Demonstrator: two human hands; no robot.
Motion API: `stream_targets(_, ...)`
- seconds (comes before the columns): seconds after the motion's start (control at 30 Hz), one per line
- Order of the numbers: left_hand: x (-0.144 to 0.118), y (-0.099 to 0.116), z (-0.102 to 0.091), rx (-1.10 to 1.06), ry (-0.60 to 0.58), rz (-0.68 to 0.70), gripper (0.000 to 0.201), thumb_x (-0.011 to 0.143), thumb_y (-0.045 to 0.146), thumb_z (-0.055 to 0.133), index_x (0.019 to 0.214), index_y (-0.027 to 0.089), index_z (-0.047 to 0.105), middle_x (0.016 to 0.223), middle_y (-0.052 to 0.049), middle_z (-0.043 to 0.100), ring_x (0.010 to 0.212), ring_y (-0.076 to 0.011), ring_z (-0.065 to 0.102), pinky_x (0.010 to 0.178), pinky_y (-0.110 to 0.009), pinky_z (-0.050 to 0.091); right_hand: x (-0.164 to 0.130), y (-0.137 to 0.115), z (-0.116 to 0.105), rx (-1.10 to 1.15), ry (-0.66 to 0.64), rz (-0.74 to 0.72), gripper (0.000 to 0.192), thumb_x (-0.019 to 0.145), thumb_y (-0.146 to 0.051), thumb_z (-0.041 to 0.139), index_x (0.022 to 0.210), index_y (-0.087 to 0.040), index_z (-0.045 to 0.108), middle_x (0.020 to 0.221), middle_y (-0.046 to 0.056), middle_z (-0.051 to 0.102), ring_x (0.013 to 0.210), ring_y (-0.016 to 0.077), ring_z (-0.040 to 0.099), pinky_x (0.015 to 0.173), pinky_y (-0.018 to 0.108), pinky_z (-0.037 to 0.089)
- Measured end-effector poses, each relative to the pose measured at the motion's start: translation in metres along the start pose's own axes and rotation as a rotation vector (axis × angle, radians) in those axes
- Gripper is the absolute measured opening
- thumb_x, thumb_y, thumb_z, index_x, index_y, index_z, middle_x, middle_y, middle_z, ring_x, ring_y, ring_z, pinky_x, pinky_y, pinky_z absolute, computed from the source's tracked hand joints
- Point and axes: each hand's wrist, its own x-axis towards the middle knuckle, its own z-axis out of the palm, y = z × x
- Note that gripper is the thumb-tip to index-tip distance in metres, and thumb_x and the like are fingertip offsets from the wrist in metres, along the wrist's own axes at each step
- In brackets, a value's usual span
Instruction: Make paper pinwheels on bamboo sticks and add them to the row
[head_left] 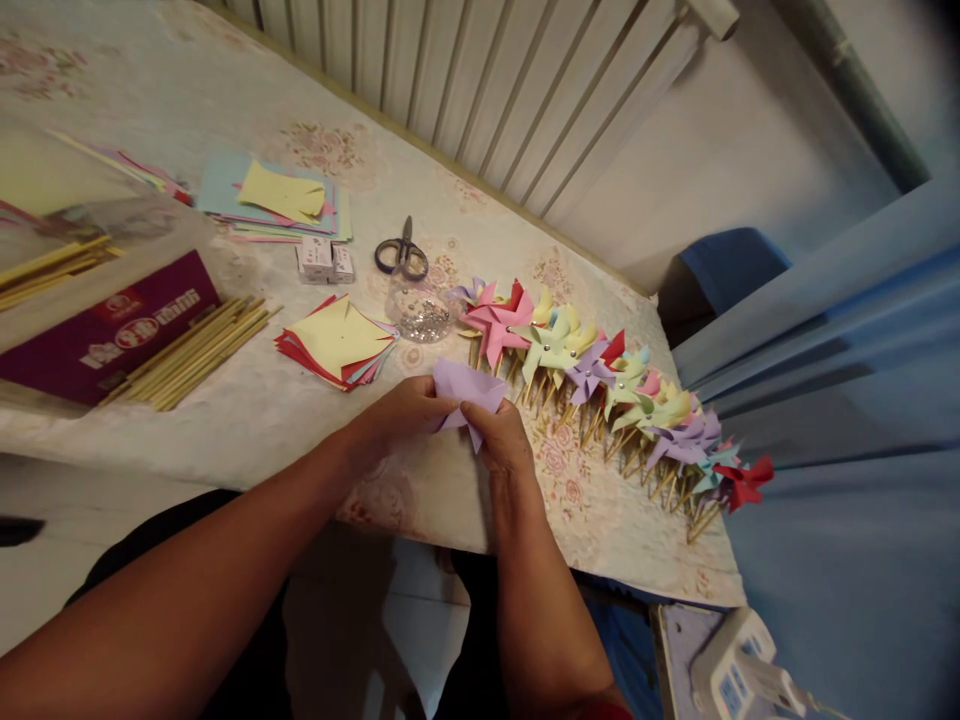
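Between both hands is a purple sheet of paper (466,385), its corners sticking up and down around the fingers. My left hand (415,412) pinches its left side with the thumb on top. From the right, my right hand (504,432) grips the same sheet, thumb pressed near its middle. Left of the hands lies a stack of cut paper squares (337,340), yellow on top and red beneath. Just beyond the hands sits a clear dish of small metal pins (422,315). A row of finished paper pinwheels (592,370) on sticks runs off to the right.
Scissors (403,255) lie behind the dish, with small white boxes (324,261) to their left. Farther back is a pile of coloured paper (217,185). Wooden sticks (202,355) rest by a purple box (112,325). A radiator (450,80) borders the table's far side.
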Motion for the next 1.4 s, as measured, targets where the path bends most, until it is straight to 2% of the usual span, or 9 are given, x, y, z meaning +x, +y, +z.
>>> stream_targets(0.23,0.001,0.000,-0.006,0.093,-0.052,0.039,0.019,0.058,0.022,0.070,0.074,0.013,0.075,0.068,-0.005,0.071,0.057,-0.0142,0.054,0.052,-0.023,0.036,-0.003,-0.010,-0.005,0.010,-0.069,0.013,0.032,0.055,-0.032,0.084,0.079,-0.016,0.070,0.067,-0.001,0.071,0.055,0.0131,0.061,0.054,0.025,0.048)
stream_targets(0.43,-0.003,0.006,-0.003,0.195,-0.081,-0.004,0.013,0.058,0.021,0.067,0.069,0.014,0.070,0.059,0.000,0.063,0.051,-0.0110,0.047,0.049,-0.022,0.029,-0.004,-0.013,-0.009,-0.093,-0.095,-0.021,0.035,0.053,-0.033,0.084,0.082,-0.017,0.073,0.069,-0.001,0.072,0.058,0.0147,0.061,0.058,0.027,0.050)
stream_targets(0.7,-0.002,0.003,-0.005,0.215,-0.109,-0.014,0.017,0.060,0.019,0.067,0.076,0.015,0.071,0.068,-0.001,0.067,0.059,-0.0132,0.054,0.055,-0.023,0.035,0.000,-0.005,-0.019,-0.320,-0.103,-0.052,0.031,0.061,-0.035,0.079,0.086,-0.017,0.074,0.067,-0.003,0.070,0.055,0.0140,0.059,0.057,0.027,0.048)
stream_targets(0.8,-0.002,0.001,-0.006,0.126,-0.124,-0.026,0.018,0.061,0.022,0.073,0.078,0.015,0.070,0.072,0.000,0.068,0.062,-0.0133,0.056,0.058,-0.023,0.039,0.001,-0.003,-0.017,-0.315,-0.050,-0.090,0.031,0.062,-0.034,0.078,0.088,-0.016,0.074,0.067,-0.003,0.069,0.056,0.0141,0.059,0.057,0.026,0.048)
stream_targets(0.9,-0.002,0.000,-0.005,-0.066,-0.119,-0.028,0.023,0.064,0.031,0.080,0.076,0.015,0.068,0.072,-0.001,0.066,0.065,-0.0136,0.058,0.062,-0.025,0.045,0.004,-0.001,-0.013,-0.191,0.013,-0.126,0.033,0.062,-0.032,0.077,0.091,-0.015,0.073,0.070,-0.002,0.071,0.059,0.0144,0.061,0.059,0.026,0.050)
stream_targets(1.07,-0.003,-0.006,0.003,-0.438,-0.126,0.097,0.035,0.065,0.042,0.085,0.085,0.016,0.071,0.089,-0.004,0.071,0.082,-0.0172,0.065,0.076,-0.029,0.053,0.010,0.003,-0.009,-0.024,0.149,-0.179,0.039,0.063,-0.033,0.077,0.096,-0.012,0.073,0.078,0.001,0.073,0.066,0.0155,0.064,0.064,0.027,0.054)
stream_targets(1.13,-0.004,-0.012,0.008,-0.466,-0.159,0.132,0.036,0.067,0.039,0.086,0.091,0.016,0.072,0.092,-0.006,0.072,0.085,-0.0163,0.066,0.080,-0.028,0.052,0.010,0.004,-0.008,-0.012,0.190,-0.196,0.040,0.064,-0.033,0.077,0.097,-0.012,0.073,0.079,0.001,0.073,0.068,0.0159,0.065,0.064,0.026,0.054)
stream_targets(1.23,-0.004,-0.019,0.016,-0.426,-0.159,0.149,0.036,0.066,0.034,0.087,0.092,0.013,0.073,0.086,-0.006,0.073,0.078,-0.0150,0.065,0.076,-0.027,0.050,0.008,0.004,-0.002,0.012,0.231,-0.218,0.036,0.066,-0.032,0.074,0.095,-0.012,0.073,0.078,0.001,0.072,0.067,0.0150,0.063,0.063,0.025,0.053)
stream_targets(1.4,-0.002,-0.026,0.025,-0.356,-0.055,0.172,0.028,0.068,0.034,0.082,0.083,0.013,0.071,0.076,-0.002,0.070,0.070,-0.0139,0.060,0.069,-0.025,0.046,0.000,0.005,0.009,0.030,0.246,-0.214,0.029,0.067,-0.031,0.072,0.091,-0.013,0.072,0.074,-0.001,0.070,0.064,0.0142,0.062,0.061,0.025,0.052)
